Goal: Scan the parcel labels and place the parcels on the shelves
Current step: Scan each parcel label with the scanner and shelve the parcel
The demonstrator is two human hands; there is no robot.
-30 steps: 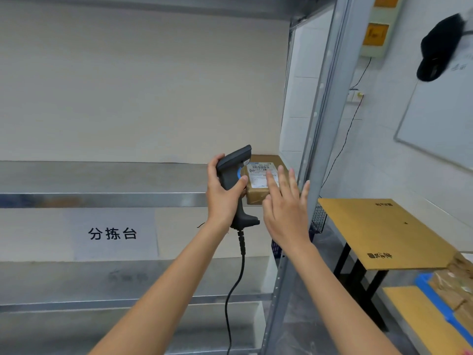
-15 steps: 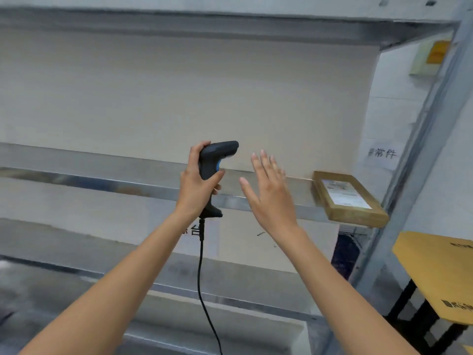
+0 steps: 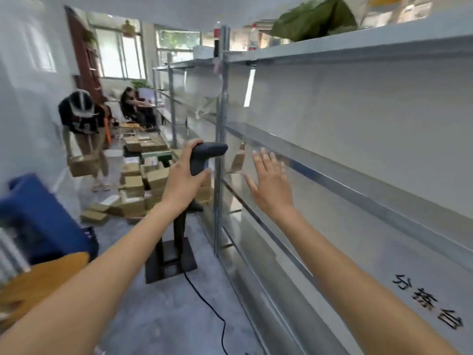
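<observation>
My left hand (image 3: pixel 183 180) grips a dark grey handheld scanner (image 3: pixel 204 156), whose black cable (image 3: pixel 204 303) trails down to the floor. My right hand (image 3: pixel 270 181) is raised with its fingers spread and straight, holding nothing, in front of the metal shelves (image 3: pixel 332 165) on my right. A pile of brown cardboard parcels (image 3: pixel 138 190) lies on the floor ahead, past my left hand. The parcel that was set on the shelf is out of view.
A person in a dark shirt (image 3: pixel 82 124) bends over a box (image 3: pixel 82 165) in the aisle at left. A black stand (image 3: pixel 174 252) stands on the floor under my left hand. A blue crate (image 3: pixel 43 219) sits at near left. Another person sits at the far end.
My view has swung left, from facing the shelf to looking down the aisle. The shelved parcel has left the view. My right hand stays raised with nothing in it; the left still holds the scanner.
</observation>
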